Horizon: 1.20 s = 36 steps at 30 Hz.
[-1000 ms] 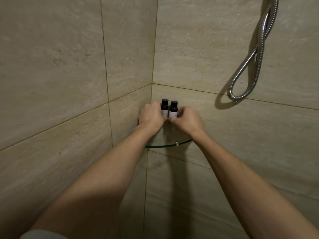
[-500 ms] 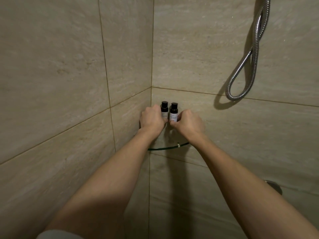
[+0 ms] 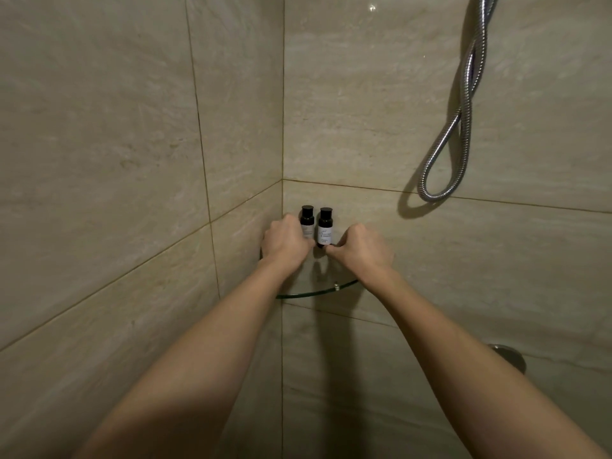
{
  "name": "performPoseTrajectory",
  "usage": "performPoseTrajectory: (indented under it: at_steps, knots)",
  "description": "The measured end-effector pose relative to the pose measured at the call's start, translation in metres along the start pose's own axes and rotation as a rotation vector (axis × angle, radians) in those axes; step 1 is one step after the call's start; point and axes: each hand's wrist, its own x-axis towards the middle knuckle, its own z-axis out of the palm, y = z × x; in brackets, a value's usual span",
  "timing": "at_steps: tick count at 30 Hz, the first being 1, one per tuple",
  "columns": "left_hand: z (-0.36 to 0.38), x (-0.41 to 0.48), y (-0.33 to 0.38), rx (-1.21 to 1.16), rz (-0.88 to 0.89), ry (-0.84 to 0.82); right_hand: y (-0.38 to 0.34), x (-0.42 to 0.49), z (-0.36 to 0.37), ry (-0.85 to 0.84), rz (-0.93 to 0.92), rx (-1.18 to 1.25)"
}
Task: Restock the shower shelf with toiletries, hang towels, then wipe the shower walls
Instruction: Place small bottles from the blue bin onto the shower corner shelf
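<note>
Two small dark toiletry bottles with black caps and white labels stand upright side by side in the corner on a glass shelf (image 3: 318, 293). My left hand (image 3: 286, 241) curls around the left bottle (image 3: 307, 220), hiding its lower part. My right hand (image 3: 361, 251) pinches the base of the right bottle (image 3: 325, 226) with curled fingers. Both forearms reach up from the bottom of the view.
Beige tiled walls (image 3: 132, 160) meet in a corner behind the shelf. A chrome shower hose (image 3: 460, 127) loops down the right wall. A round metal fitting (image 3: 510, 357) shows at the right, partly behind my right forearm.
The view has tilted slightly, so the hands and bottles sit lower in frame. Both hands stay on the bottles; the right fingers have slid down to the bottle's base.
</note>
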Motion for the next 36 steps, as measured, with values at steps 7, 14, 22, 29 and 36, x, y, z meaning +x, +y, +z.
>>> performPoseTrajectory:
  at_steps: [7, 14, 22, 29, 36]
  knots:
    - [-0.018, -0.04, 0.013, -0.109, 0.213, 0.19, 0.044, -0.029, -0.022, 0.093, -0.057, 0.204]
    - [0.024, -0.114, 0.102, -0.185, 0.482, -0.05, 0.13, -0.094, -0.05, 0.002, 0.081, 0.201]
    - [0.145, -0.264, 0.141, -0.105, 0.582, -0.659, 0.292, -0.295, -0.079, -0.145, 0.553, 0.175]
    - [0.236, -0.424, 0.122, 0.04, 0.614, -1.1, 0.369, -0.515, -0.103, -0.205, 0.992, 0.198]
    - [0.302, -0.574, 0.093, 0.237, 0.734, -1.449, 0.379, -0.719, -0.099, -0.104, 1.479, 0.304]
